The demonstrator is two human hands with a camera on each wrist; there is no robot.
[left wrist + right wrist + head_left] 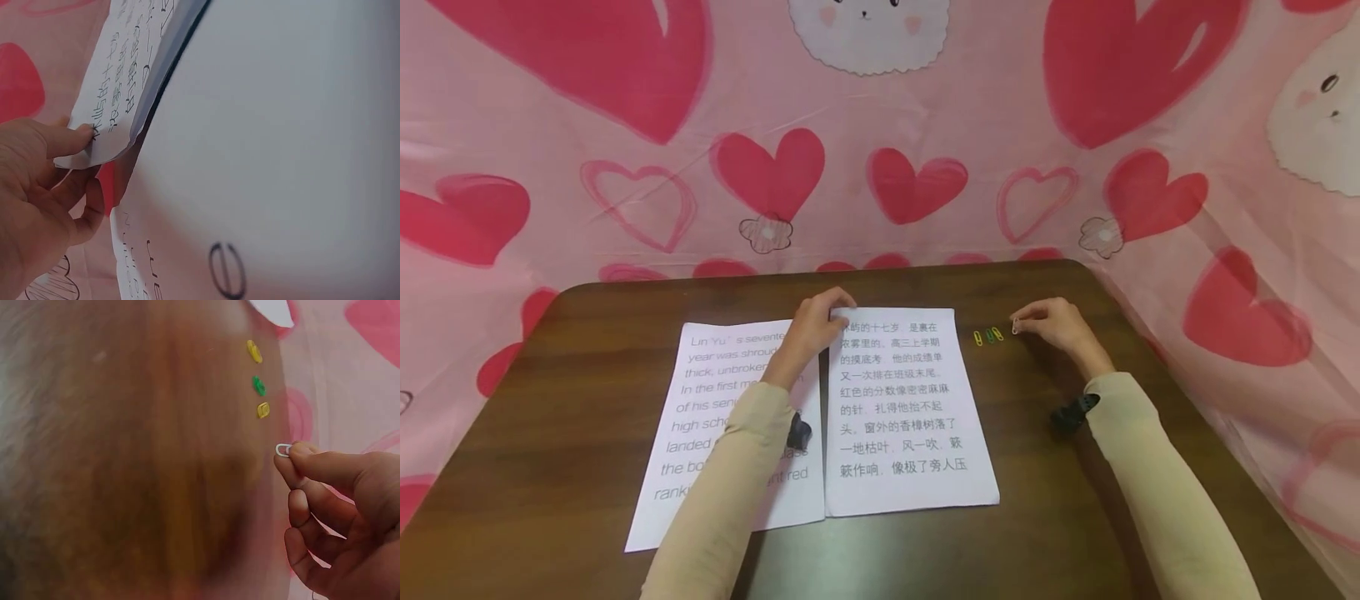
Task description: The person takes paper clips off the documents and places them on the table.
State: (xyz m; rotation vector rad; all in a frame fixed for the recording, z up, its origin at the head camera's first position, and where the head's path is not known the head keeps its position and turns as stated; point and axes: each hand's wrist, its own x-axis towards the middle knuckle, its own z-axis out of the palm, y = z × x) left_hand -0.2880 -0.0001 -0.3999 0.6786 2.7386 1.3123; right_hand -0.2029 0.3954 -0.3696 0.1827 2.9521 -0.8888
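Note:
Between thumb and fingers my left hand pinches the top left corner of a sheet stack with Chinese print. In the left wrist view that paper corner is raised, thumb on top and fingers beneath. Under my left forearm lies the sheet with English print, partly covered by the sleeve. My right hand pinches a white paper clip between thumb and index finger, its looped end sticking out. Just left of it lie two yellow paper clips with a green paper clip between them.
Both papers lie side by side on a dark brown wooden table. A pink cloth with hearts hangs behind the table and along its sides. Dark wrist-worn devices sit at both cuffs.

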